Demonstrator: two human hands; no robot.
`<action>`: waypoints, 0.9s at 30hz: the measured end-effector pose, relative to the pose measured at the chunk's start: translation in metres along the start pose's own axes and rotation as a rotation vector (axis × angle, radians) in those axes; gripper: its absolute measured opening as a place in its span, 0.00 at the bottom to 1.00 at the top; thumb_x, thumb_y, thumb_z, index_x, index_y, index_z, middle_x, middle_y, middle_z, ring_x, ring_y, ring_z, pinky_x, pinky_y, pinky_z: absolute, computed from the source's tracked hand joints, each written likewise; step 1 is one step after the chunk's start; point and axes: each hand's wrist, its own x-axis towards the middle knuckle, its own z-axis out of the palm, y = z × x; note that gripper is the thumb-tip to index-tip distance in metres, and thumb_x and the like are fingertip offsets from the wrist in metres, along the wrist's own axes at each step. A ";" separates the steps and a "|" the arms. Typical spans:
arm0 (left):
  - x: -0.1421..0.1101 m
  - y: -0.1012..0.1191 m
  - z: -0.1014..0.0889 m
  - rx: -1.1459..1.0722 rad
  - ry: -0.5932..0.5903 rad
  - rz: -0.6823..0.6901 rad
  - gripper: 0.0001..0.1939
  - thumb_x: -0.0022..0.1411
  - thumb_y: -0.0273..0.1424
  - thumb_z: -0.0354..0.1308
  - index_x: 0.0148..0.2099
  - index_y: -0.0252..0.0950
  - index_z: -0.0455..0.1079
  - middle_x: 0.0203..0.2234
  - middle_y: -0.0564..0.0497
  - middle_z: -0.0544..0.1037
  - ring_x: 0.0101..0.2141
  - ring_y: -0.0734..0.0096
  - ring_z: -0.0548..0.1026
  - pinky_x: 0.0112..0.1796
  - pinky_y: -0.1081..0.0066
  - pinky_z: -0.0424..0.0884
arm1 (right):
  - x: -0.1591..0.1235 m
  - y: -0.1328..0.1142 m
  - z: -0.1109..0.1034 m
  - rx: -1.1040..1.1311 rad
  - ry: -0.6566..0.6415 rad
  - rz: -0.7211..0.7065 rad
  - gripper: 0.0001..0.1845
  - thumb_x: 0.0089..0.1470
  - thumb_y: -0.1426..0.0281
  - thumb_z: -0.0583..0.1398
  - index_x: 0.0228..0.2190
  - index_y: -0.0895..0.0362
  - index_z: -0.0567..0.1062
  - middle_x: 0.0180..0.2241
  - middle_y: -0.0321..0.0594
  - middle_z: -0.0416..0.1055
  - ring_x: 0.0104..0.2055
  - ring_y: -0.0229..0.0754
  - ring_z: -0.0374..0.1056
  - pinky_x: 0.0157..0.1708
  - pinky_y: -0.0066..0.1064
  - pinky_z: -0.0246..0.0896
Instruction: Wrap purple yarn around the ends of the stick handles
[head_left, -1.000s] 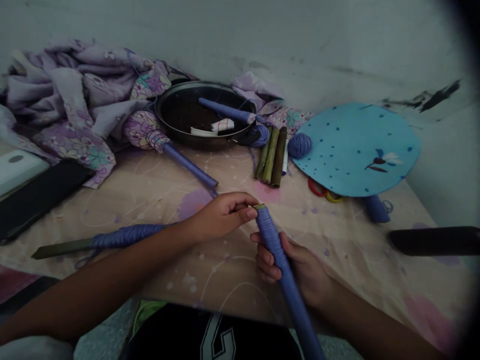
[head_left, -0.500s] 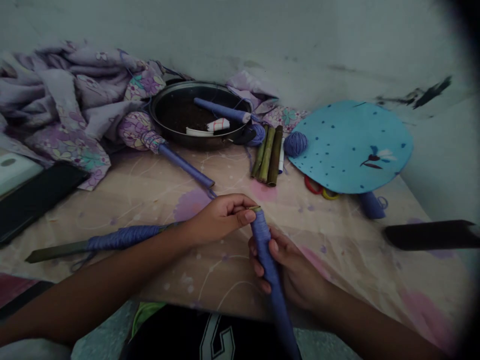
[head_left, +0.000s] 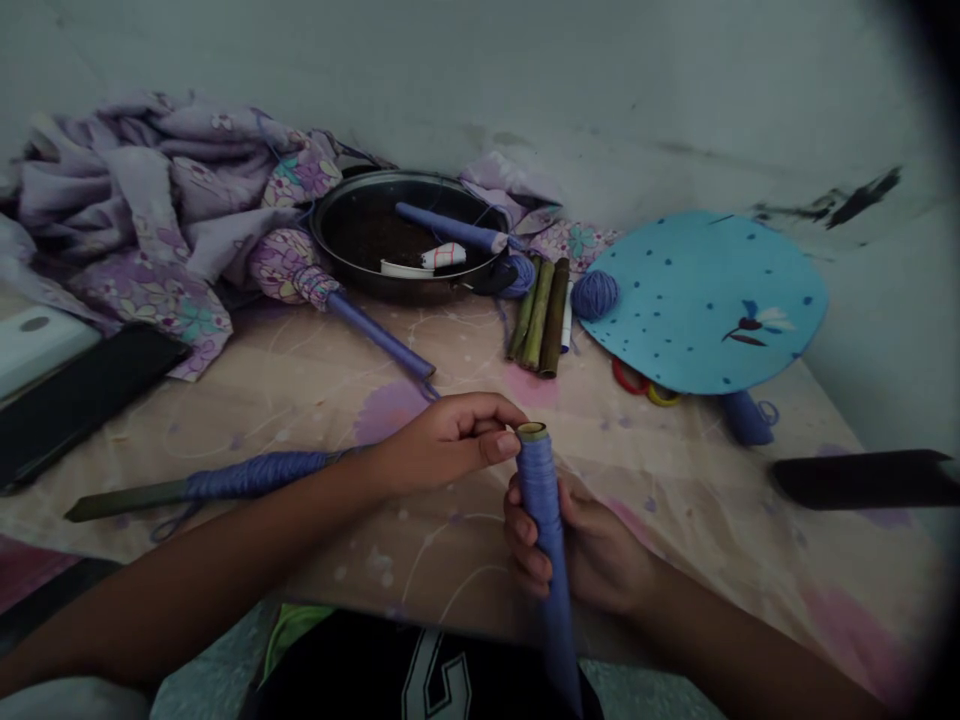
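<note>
My right hand (head_left: pixel 585 545) is wrapped round a bamboo tube covered in blue-violet yarn (head_left: pixel 541 490). The tube stands nearly upright, its hollow bare rim on top and its lower end over my lap. At the left of that rim is my left hand (head_left: pixel 457 440), thumb and forefinger pinched together at the edge; what lies between them is hidden. A partly wound bamboo stick (head_left: pixel 247 475) lies under and beyond my left forearm. Farther back, a cloth-headed stick with a yarn-wound handle (head_left: pixel 375 335) rests on the table.
Behind stands a black pan (head_left: pixel 352 235) holding dark grains and another wound stick (head_left: pixel 450 228). Bamboo pieces (head_left: pixel 538 315), a yarn ball (head_left: pixel 595 295) and a blue oval sheet (head_left: pixel 697 300) lie right of it. Crumpled floral cloth (head_left: pixel 150 210) and a black phone-like slab (head_left: pixel 97 400) are left.
The wound tube has tipped more upright, so its hollow top now shows. My left fingers have shifted from over the rim to its left side. The view has moved slightly.
</note>
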 end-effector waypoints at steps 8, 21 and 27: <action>0.003 -0.001 -0.004 0.314 0.043 0.158 0.13 0.61 0.38 0.52 0.37 0.32 0.69 0.29 0.51 0.71 0.32 0.73 0.69 0.33 0.74 0.64 | -0.006 0.001 0.001 -0.012 0.001 -0.026 0.21 0.52 0.54 0.60 0.39 0.59 0.73 0.29 0.37 0.65 0.22 0.31 0.60 0.19 0.21 0.56; 0.006 -0.009 0.008 -0.086 -0.026 0.050 0.20 0.56 0.43 0.59 0.43 0.32 0.69 0.24 0.55 0.69 0.24 0.80 0.65 0.27 0.77 0.60 | -0.004 0.008 -0.008 0.080 -0.174 -0.001 0.20 0.57 0.55 0.55 0.38 0.58 0.73 0.21 0.30 0.62 0.13 0.26 0.49 0.14 0.19 0.55; 0.003 -0.009 0.010 -0.166 -0.043 0.015 0.20 0.54 0.43 0.60 0.41 0.31 0.70 0.20 0.58 0.66 0.20 0.83 0.60 0.23 0.78 0.57 | 0.000 0.008 -0.001 0.018 -0.190 0.045 0.29 0.58 0.50 0.47 0.35 0.61 0.74 0.17 0.31 0.63 0.10 0.27 0.49 0.14 0.22 0.55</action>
